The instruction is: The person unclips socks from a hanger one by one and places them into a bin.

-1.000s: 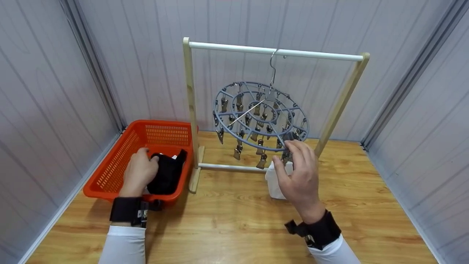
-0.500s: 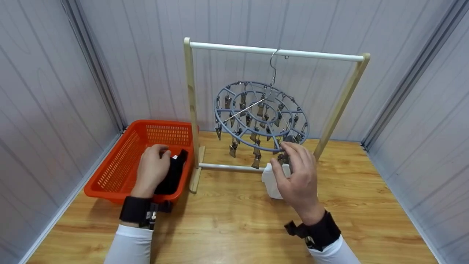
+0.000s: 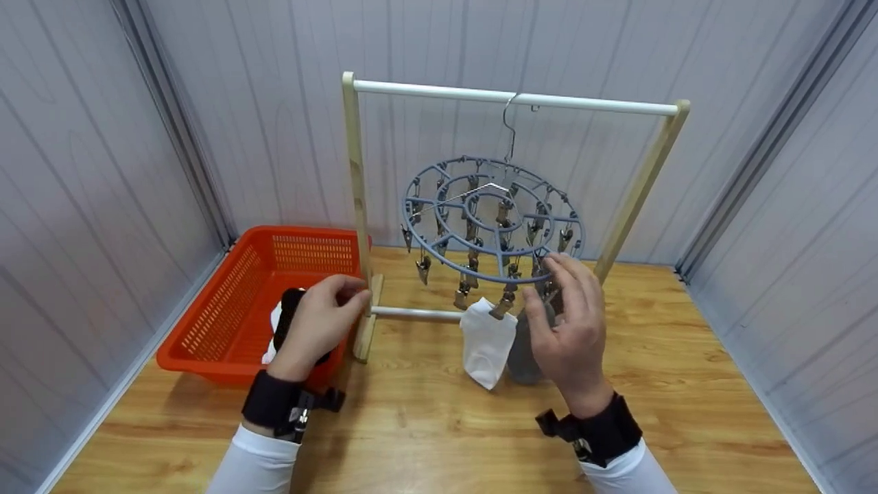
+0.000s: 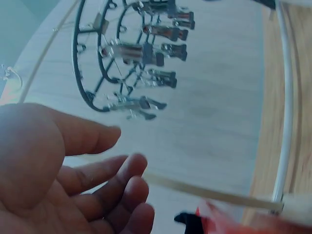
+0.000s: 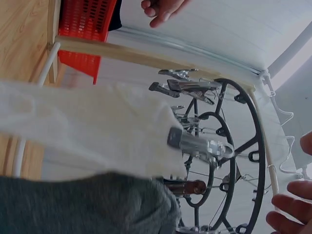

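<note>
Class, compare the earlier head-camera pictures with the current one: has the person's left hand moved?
Yes. The left hand has come out of the orange basket and moved right, toward the rack's left wooden post, with nothing in its fingers.

A round grey plastic clip hanger point(image 3: 490, 223) is hung from a wooden drying rack point(image 3: 357, 206) set on the wooden counter point(image 3: 439, 418). An orange plastic basket point(image 3: 226, 309) is placed left of the rack. A white sock point(image 3: 485, 341) is clipped left of a grey sock point(image 3: 521, 357).

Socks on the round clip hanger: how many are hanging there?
2. A white sock hangs from a front clip; a grey sock hangs beside it, partly behind the right hand. Others may be hidden.
</note>
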### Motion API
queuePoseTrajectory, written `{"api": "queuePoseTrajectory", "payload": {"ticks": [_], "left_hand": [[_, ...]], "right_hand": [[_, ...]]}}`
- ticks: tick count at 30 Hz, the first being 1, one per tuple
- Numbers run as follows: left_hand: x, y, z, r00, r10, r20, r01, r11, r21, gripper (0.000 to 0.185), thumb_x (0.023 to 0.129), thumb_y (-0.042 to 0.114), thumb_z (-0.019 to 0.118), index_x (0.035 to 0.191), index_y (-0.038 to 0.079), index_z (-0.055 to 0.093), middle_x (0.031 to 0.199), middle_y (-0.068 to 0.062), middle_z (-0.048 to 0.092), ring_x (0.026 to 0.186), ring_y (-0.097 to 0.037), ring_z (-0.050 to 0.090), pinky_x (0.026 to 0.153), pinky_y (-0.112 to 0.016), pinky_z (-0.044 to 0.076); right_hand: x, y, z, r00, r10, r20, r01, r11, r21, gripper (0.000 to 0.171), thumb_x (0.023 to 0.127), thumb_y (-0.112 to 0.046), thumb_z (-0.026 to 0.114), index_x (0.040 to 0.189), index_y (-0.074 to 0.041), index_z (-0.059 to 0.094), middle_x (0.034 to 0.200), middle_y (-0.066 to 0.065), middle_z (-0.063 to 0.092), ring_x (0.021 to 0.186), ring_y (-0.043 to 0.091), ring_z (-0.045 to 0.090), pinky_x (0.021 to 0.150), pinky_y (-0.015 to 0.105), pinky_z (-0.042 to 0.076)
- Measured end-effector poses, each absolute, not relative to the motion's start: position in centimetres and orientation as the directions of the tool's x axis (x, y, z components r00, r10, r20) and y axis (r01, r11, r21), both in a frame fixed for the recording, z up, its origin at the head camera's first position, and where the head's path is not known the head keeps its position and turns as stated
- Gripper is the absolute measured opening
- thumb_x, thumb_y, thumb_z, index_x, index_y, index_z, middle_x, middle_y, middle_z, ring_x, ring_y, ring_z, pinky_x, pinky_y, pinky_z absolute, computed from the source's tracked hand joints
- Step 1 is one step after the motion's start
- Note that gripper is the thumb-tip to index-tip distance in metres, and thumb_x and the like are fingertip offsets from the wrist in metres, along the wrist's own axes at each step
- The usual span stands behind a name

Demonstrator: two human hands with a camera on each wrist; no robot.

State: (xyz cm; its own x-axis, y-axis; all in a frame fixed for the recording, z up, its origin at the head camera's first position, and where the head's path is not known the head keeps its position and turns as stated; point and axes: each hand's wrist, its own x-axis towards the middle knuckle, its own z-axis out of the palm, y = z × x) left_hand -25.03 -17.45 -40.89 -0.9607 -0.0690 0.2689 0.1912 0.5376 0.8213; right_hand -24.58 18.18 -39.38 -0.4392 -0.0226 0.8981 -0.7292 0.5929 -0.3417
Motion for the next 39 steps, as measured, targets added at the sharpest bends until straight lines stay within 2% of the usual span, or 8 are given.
{"api": "queuePoseTrajectory", "payload": {"ticks": [6, 11, 14, 19, 24, 33, 39], "left_hand": [[-24.9, -16.0, -41.3, -0.973, 0.038, 0.228, 0.219, 0.474, 0.853, 0.028, 0.107, 0.021, 0.077, 0.130, 0.005, 0.077, 0.112, -0.008, 0.074, 0.100, -0.024, 0.065, 0.090, -0.040, 0.054], [-24.7, -14.3, -41.7, -0.969, 0.129, 0.209, 0.245, 0.447, 0.860, 0.032, 0.105, 0.021, 0.080, 0.133, 0.005, 0.076, 0.112, -0.004, 0.076, 0.103, -0.022, 0.069, 0.090, -0.042, 0.058], [-24.6, -13.2, -41.9, -0.965, 0.182, 0.189, 0.252, 0.444, 0.860, 0.038, 0.105, 0.025, 0.080, 0.138, 0.007, 0.074, 0.121, -0.004, 0.076, 0.114, -0.023, 0.071, 0.097, -0.047, 0.058], [-24.3, -11.6, -42.8, -0.957, 0.233, 0.174, 0.259, 0.414, 0.872, 0.055, 0.104, 0.031, 0.083, 0.149, 0.005, 0.065, 0.143, -0.011, 0.070, 0.131, -0.032, 0.067, 0.106, -0.055, 0.056], [-24.3, -10.1, -44.0, -0.941, 0.265, 0.208, 0.297, 0.360, 0.884, 0.066, 0.102, 0.026, 0.085, 0.155, 0.000, 0.056, 0.155, -0.018, 0.062, 0.139, -0.038, 0.063, 0.110, -0.058, 0.054], [-24.5, -8.3, -45.7, -0.907, 0.317, 0.276, 0.366, 0.271, 0.890, 0.074, 0.098, 0.022, 0.089, 0.157, -0.003, 0.053, 0.155, -0.022, 0.061, 0.142, -0.038, 0.060, 0.115, -0.058, 0.050], [-24.5, -7.8, -45.8, -0.918, 0.305, 0.252, 0.324, 0.215, 0.921, 0.070, 0.096, 0.018, 0.090, 0.154, -0.004, 0.056, 0.139, -0.017, 0.072, 0.129, -0.032, 0.068, 0.110, -0.055, 0.054]], "right_hand": [[-24.6, 18.0, -39.7, -0.505, -0.053, 0.862, -0.670, 0.653, -0.353, 0.048, 0.105, -0.017, 0.075, 0.144, 0.009, 0.066, 0.148, 0.027, 0.065, 0.147, 0.045, 0.053, 0.128, 0.059, 0.032], [-24.3, 17.6, -39.9, -0.520, -0.103, 0.848, -0.687, 0.641, -0.344, 0.045, 0.105, -0.014, 0.075, 0.145, 0.006, 0.067, 0.146, 0.025, 0.067, 0.148, 0.044, 0.052, 0.129, 0.058, 0.030], [-24.2, 17.5, -39.9, -0.519, -0.120, 0.846, -0.709, 0.614, -0.348, 0.043, 0.105, -0.011, 0.075, 0.144, 0.006, 0.067, 0.147, 0.024, 0.067, 0.149, 0.044, 0.052, 0.129, 0.059, 0.030], [-24.1, 17.4, -40.0, -0.514, -0.134, 0.847, -0.735, 0.579, -0.354, 0.040, 0.105, -0.007, 0.072, 0.144, 0.004, 0.068, 0.147, 0.023, 0.068, 0.148, 0.044, 0.053, 0.128, 0.060, 0.032], [-24.0, 17.4, -40.0, -0.512, -0.161, 0.844, -0.745, 0.573, -0.342, 0.042, 0.106, -0.007, 0.071, 0.146, 0.004, 0.067, 0.150, 0.020, 0.067, 0.149, 0.042, 0.052, 0.129, 0.058, 0.031], [-23.8, 17.2, -40.1, -0.506, -0.222, 0.833, -0.773, 0.544, -0.325, 0.045, 0.105, -0.008, 0.070, 0.149, 0.004, 0.064, 0.152, 0.020, 0.066, 0.148, 0.043, 0.053, 0.130, 0.057, 0.031], [-23.6, 17.0, -40.0, -0.499, -0.249, 0.830, -0.781, 0.544, -0.307, 0.046, 0.106, -0.010, 0.070, 0.150, 0.004, 0.064, 0.153, 0.018, 0.065, 0.147, 0.042, 0.054, 0.130, 0.061, 0.029]]}}
